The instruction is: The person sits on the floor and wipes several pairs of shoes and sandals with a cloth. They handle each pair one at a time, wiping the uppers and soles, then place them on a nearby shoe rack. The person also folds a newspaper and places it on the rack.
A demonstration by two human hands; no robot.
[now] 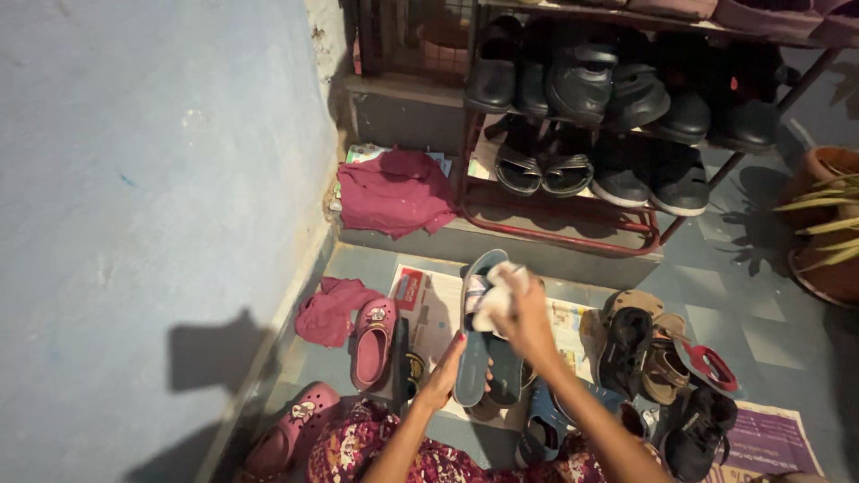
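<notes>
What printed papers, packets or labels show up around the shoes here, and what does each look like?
Newspaper sheet: flat on the floor under the sandals, pale with a red block at its left corner.
Purple printed sheet: flat on the floor at lower right, under the black shoes, purple with pale print.
Printed paper: on the step behind the maroon cloth, mostly hidden, greenish and white.
No screens or signs in view.

Grey tiled floor (716, 295): newspaper sheets (429, 313), pink clogs (371, 344), maroon cloth (329, 309), dark sandals (644, 353).
</notes>
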